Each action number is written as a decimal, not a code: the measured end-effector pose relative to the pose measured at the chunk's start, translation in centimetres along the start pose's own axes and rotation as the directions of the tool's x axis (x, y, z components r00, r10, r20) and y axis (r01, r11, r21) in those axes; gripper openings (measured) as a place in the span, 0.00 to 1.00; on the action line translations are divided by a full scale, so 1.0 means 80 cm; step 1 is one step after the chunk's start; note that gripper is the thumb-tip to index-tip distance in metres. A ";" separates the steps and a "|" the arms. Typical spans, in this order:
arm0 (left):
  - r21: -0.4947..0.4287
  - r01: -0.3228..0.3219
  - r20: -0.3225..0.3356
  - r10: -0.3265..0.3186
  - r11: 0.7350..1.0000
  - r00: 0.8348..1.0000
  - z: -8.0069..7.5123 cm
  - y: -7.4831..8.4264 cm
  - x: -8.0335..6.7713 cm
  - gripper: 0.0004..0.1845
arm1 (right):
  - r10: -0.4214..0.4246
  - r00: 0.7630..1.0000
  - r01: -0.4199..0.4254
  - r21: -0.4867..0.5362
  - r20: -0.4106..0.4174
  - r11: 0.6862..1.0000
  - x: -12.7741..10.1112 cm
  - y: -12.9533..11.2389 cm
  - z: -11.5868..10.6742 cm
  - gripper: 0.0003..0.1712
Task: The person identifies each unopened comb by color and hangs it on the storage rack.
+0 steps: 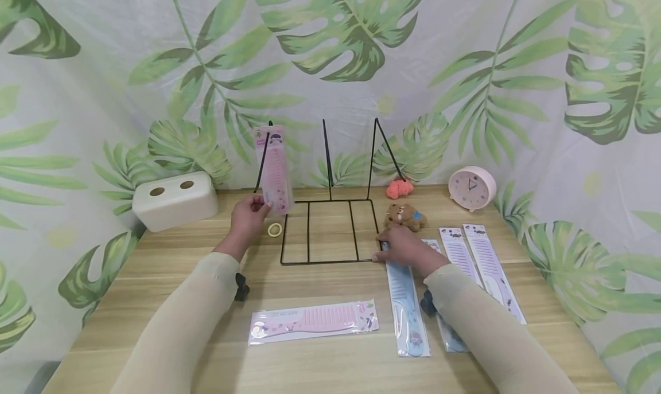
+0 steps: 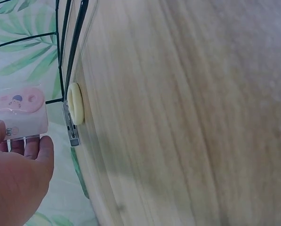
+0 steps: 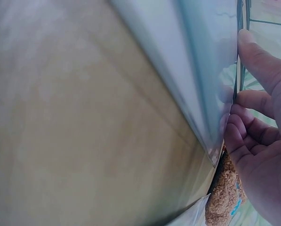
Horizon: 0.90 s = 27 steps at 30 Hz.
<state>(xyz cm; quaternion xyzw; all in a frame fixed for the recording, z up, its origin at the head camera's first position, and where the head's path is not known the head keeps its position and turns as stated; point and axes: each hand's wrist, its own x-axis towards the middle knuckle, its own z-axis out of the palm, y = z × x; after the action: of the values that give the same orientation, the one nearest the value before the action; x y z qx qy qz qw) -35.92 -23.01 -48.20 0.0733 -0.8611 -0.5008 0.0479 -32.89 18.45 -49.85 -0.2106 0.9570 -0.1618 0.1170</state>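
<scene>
Left grip [image 1: 249, 217] pinches the lower end of a pink comb pack [image 1: 276, 167]; right grip [image 1: 408, 248] holds the wire rack [image 1: 308, 233], which stands between the 2 grips. Probably it is good to steady the rack and lift without bending. Above left grip, the pack's long axis is nearly vertical, handle end down.

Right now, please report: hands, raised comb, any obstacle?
Left hand: pinching clear-wrapped pink comb, near upright. Right hand: holding black wire rack, right corner. Brown plush toy close beyond.
</scene>
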 end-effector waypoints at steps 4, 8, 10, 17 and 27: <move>-0.011 0.005 0.008 -0.004 1.000 1.000 -0.001 0.000 0.001 0.21 | -0.007 1.000 0.007 -0.004 -0.007 1.000 0.000 0.002 0.000 0.42; -0.036 0.020 0.020 -0.020 0.999 1.000 -0.005 -0.002 -0.002 0.24 | -0.003 1.000 0.003 0.004 -0.008 1.000 0.000 0.002 0.000 0.42; -0.048 0.020 0.014 -0.019 0.999 1.000 -0.009 -0.005 -0.005 0.25 | -0.002 1.000 0.002 0.010 -0.007 1.000 -0.001 0.001 0.000 0.41; -0.021 -0.011 -0.012 0.011 1.000 1.000 -0.020 -0.019 -0.022 0.22 | -0.012 1.000 0.012 -0.005 -0.009 1.000 -0.002 0.000 -0.001 0.41; 0.135 -0.309 0.399 0.233 0.941 0.887 -0.018 0.003 -0.090 0.16 | -0.008 1.000 0.008 -0.008 -0.005 1.000 -0.001 -0.001 -0.001 0.41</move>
<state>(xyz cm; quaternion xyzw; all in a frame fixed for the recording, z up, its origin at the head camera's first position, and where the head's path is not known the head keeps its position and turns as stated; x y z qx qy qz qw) -28.65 -22.86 -47.36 -0.1415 -0.9006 -0.4070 -0.0562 -32.78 18.42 -49.74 -0.2144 0.9571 -0.1589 0.1129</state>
